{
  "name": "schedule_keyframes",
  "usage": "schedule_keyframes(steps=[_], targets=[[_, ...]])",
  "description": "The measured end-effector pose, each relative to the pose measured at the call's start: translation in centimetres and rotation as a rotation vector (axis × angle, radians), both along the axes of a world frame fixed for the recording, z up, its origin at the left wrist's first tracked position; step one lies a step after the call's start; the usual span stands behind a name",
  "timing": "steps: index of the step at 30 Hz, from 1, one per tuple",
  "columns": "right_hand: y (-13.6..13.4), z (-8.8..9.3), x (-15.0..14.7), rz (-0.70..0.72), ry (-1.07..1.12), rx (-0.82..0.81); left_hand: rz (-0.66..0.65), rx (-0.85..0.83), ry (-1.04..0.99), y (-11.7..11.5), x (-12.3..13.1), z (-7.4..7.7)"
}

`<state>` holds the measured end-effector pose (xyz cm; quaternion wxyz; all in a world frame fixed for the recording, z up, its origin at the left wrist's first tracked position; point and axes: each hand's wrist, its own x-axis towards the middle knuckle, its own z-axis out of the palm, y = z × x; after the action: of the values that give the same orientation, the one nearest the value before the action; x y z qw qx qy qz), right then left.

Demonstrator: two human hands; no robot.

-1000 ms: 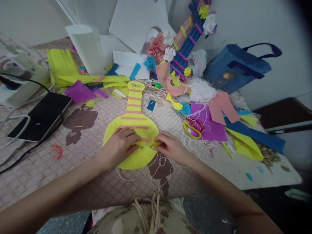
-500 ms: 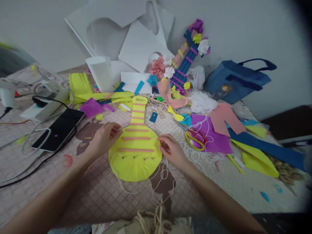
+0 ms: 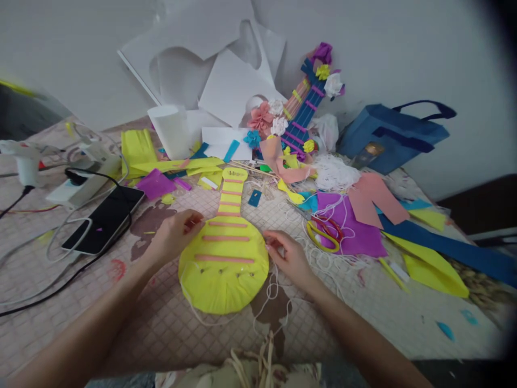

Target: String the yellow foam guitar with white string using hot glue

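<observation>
A yellow craft-paper guitar [image 3: 224, 293] lies flat on the table, its neck pointing away from me. Pink strips cross its neck and body, and several small pins stand in a row on the lower body. At the body's upper left edge, my left hand [image 3: 177, 231] is closed with fingers curled; my right hand [image 3: 288, 256] pinches at the right edge. A white string [image 3: 272, 291] starts near the leftmost pin and loops round below the body. The exact contact of the left fingertips is hard to make out.
Scissors [image 3: 323, 237] rest on purple paper [image 3: 363, 240] at right, near a heap of white string [image 3: 335, 171]. Left are a phone [image 3: 105, 218], power strip [image 3: 76, 186] and glue gun [image 3: 26, 164]. Behind stand a white cup [image 3: 169, 132], decorated blue guitar [image 3: 302, 121] and blue bag [image 3: 388, 137].
The view has tilted slightly, so things sit a little lower in it. Both hands stay at the same edges of the yellow guitar, with hardly any movement.
</observation>
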<state>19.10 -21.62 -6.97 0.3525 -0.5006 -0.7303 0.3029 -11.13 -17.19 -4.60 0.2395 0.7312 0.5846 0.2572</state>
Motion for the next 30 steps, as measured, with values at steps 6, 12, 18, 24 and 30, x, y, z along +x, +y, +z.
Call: schedule_keyframes(steps=[6, 12, 18, 24, 30], targets=[[0.4, -0.3, 0.2, -0.011, 0.024, 0.001, 0.009, -0.011, 0.058, 0.0, 0.1, -0.1], [0.4, -0.4, 0.3, 0.013, 0.006, -0.004, 0.029, -0.026, 0.029, -0.1, 0.1, -0.1], [0.4, -0.6, 0.4, 0.004, 0.019, -0.004, 0.043, -0.007, 0.022, 0.0, 0.0, -0.5], [0.4, -1.1, 0.3, -0.056, 0.068, -0.045, 0.034, -0.005, 0.063, 0.0, -0.2, -0.6], [1.4, -0.1, 0.5, -0.095, 0.115, -0.030, 0.017, 0.051, 0.007, 0.2, 0.1, -0.9]])
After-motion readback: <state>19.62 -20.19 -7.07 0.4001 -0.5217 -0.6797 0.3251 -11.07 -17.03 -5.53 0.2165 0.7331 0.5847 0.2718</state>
